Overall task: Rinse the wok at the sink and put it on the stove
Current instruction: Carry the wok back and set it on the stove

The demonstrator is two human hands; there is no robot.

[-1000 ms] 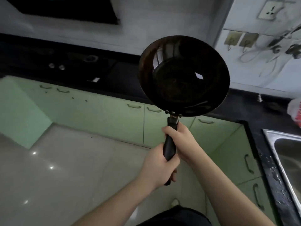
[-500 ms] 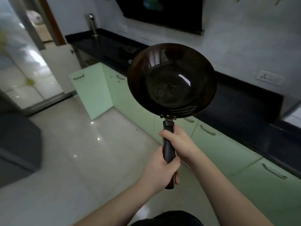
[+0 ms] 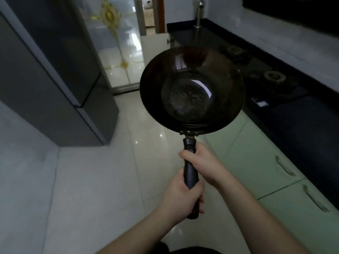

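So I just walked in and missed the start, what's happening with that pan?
A person is carrying a dark wok through the kitchen, both hands on its black handle: the right hand nearer the bowl, the left hand at the end. It's held in the air above the floor, beside the green cabinets. The stove sits on the dark counter to the right; the wok isn't on it yet.

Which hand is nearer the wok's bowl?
Right. The right hand grips the handle high up, just below the wok bowl; the left hand holds the handle's lower end, farther from it.
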